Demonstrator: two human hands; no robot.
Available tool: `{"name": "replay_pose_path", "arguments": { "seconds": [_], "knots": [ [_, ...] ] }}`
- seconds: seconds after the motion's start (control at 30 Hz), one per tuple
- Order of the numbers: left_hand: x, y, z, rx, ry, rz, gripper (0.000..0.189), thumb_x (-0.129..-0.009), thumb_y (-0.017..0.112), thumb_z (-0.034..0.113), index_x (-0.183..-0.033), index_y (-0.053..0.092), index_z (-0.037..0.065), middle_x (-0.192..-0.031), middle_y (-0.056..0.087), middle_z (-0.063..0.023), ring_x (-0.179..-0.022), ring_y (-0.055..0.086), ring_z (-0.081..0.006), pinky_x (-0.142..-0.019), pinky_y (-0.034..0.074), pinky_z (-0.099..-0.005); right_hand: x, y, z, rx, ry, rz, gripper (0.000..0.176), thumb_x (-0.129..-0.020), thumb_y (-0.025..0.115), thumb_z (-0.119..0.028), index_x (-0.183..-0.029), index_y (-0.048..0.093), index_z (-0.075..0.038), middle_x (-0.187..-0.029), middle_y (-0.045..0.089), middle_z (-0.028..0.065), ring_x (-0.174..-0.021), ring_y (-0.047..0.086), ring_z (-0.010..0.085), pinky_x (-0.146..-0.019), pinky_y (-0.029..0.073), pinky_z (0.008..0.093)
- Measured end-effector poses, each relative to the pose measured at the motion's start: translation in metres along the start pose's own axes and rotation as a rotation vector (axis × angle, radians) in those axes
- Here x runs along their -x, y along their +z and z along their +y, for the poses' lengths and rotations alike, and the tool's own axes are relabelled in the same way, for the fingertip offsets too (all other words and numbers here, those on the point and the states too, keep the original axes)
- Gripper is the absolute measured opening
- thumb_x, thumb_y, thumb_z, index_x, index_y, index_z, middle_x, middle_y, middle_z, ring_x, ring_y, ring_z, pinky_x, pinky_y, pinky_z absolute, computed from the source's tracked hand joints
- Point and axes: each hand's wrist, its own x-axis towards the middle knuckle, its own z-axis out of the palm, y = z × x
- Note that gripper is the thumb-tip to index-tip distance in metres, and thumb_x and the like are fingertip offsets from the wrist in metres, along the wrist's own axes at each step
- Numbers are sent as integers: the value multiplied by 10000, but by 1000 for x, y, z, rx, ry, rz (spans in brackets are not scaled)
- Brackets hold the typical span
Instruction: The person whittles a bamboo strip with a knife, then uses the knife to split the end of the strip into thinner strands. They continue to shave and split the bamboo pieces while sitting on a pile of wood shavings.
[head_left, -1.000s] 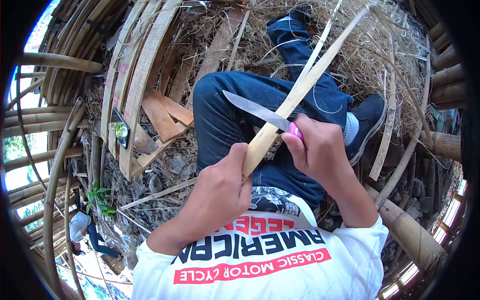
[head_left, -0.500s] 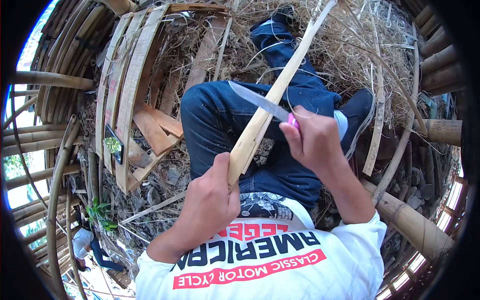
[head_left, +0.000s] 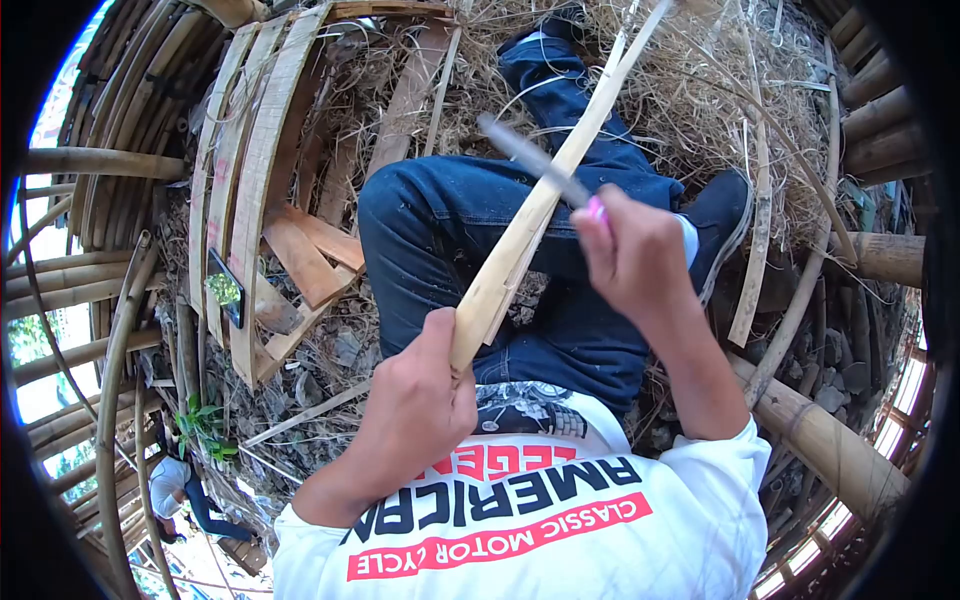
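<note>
A long, pale bamboo strip (head_left: 512,240) slants up and away from me across my legs. Its near end is gripped by my left hand (head_left: 415,395), fingers wrapped round it. My right hand (head_left: 640,250) is closed on the pink handle of a knife (head_left: 535,160). The blade, a little blurred, lies across the strip about midway along, pointing up and left. A thin split runs along the near part of the strip on its right side. The strip's far end reaches the heap of shavings.
Curly bamboo shavings (head_left: 690,110) cover the ground ahead. To the left are wooden planks (head_left: 255,170) with a phone (head_left: 226,288) on them. A thick bamboo pole (head_left: 825,440) lies at right. Another person (head_left: 185,490) is at lower left, beyond the bamboo slats.
The knife has moved slightly up along the strip, away from my left hand, and its blade is now blurred. My left hand still holds the near end.
</note>
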Motion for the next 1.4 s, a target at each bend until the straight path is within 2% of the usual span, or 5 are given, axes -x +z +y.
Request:
{"name": "replay_pose_path", "arguments": {
  "seconds": [1.13,1.23,1.27,1.33,1.4],
  "knots": [
    [22,2,-11,56,27,-155,319,-790,598,-29,-1077,458,-19,-666,550,-219,-597,609,-410,-512,470,-421,11,-20,-3,39,-174,116,354,-874,645,-357,-728,555,-48,-582,558,115,-482,586,282,-440,451,357],
    [25,2,-11,74,14,-174,319,-792,599,-27,-1077,457,-16,-673,554,-219,-593,608,-409,-504,467,-421,2,-35,5,5,80,90,381,-877,633,-397,-722,560,-57,-583,569,102,-486,597,255,-446,463,357],
    [26,5,-13,72,14,-169,319,-792,599,-27,-1077,457,-16,-673,554,-219,-593,608,-409,-504,467,-421,6,-29,-6,1,-87,74,382,-886,622,-394,-716,555,-58,-577,567,102,-489,599,257,-445,464,354],
    [27,10,-19,98,50,-126,276,-834,568,-20,-1091,469,-1,-601,474,-128,-484,529,-267,-476,397,-351,14,-16,-16,-38,-250,49,384,-903,604,-388,-706,539,-65,-557,554,94,-484,594,252,-442,462,345],
    [24,11,-18,95,44,-117,280,-831,571,-20,-1092,471,-2,-608,482,-131,-491,537,-262,-480,403,-348,6,-20,-4,21,-174,66,388,-903,600,-398,-707,537,-68,-553,547,88,-475,586,246,-440,459,346]
  ]
}}
